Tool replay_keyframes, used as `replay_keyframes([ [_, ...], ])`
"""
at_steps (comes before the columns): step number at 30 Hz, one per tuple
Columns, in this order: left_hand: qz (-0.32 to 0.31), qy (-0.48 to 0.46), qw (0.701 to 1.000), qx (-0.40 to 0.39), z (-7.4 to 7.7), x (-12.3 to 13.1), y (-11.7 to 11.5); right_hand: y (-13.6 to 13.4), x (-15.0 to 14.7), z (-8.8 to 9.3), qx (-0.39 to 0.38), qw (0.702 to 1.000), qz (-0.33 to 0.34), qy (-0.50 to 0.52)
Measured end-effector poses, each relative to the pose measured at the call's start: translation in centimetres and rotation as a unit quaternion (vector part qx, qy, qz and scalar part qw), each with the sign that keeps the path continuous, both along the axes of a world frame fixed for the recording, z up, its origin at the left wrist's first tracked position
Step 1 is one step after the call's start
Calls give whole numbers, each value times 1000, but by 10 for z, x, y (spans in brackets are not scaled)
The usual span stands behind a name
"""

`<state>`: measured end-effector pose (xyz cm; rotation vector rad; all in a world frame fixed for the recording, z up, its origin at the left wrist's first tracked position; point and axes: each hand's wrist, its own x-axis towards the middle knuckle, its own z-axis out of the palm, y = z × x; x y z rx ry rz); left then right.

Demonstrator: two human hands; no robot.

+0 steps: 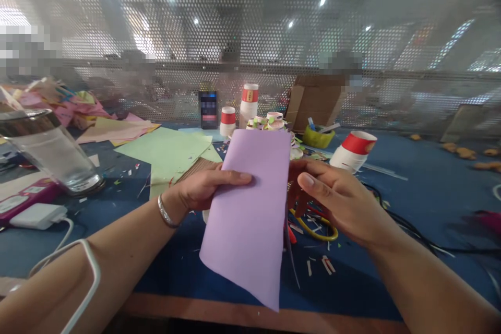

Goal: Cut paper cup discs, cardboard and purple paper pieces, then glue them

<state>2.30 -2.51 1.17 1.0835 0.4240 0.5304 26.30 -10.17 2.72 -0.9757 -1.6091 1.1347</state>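
A purple sheet of paper (250,214), apparently curved or folded over, is held upright above the table's near side. My left hand (209,185) grips its left edge, thumb across the front and fingers behind, with a silver bangle on the wrist. Close to the paper's right edge is my right hand (336,193), its thumb apart from its curved fingers; whether a fingertip touches the paper I cannot tell. Below that hand lie yellow-handled scissors (319,235), partly hidden. Green paper sheets (168,148) spread out left of the purple paper.
Behind the paper stand red-and-white paper cups (249,102), a phone (208,109) and a cardboard box (315,102). More stacked cups (354,151) tilt at right, near a green bowl (318,137). A glass tumbler (58,151) and a purple power strip (29,201) are at left.
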Motion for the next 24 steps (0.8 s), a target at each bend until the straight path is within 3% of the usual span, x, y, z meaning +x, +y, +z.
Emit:
replay_keyframes([
  [6, -4, 15, 1000, 6, 0, 6, -5, 2, 0, -7, -50, 995, 8, 91],
  [14, 85, -11, 995, 42, -9, 3, 6, 7, -3, -12, -32, 997, -49, 53],
  [24, 153, 5, 987, 55, -3, 8, 0, 10, -2, -18, -1, 996, -89, 33],
])
